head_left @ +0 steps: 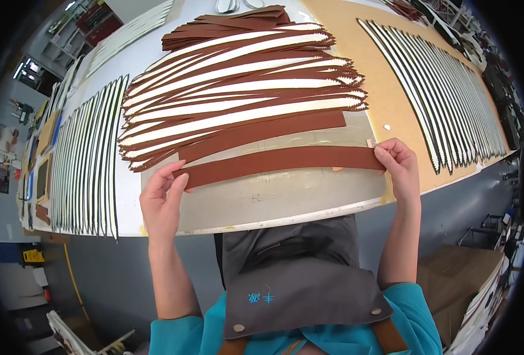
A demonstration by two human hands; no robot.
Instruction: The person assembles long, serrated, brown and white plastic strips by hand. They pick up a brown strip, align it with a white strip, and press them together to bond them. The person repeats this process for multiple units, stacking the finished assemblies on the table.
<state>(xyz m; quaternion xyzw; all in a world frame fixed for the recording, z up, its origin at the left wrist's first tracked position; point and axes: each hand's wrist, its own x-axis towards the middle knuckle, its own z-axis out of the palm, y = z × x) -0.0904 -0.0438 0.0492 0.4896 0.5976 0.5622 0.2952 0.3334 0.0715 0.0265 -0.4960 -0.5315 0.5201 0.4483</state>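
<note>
We pinch a long brown strip at centre frame, left hand and right hand grasping opposite ends, its axis running left-right.

Leather workshop, long worktable, rows of cut strips

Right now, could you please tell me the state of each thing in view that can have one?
Brown strip: stretched flat between both hands, just above the table.
Left hand: pinching the strip's left end.
Right hand: pinching the strip's right end.
Pile of strips: stacked loosely, brown and white sides mixed.
Rows of strips: laid side by side on the table.
</note>
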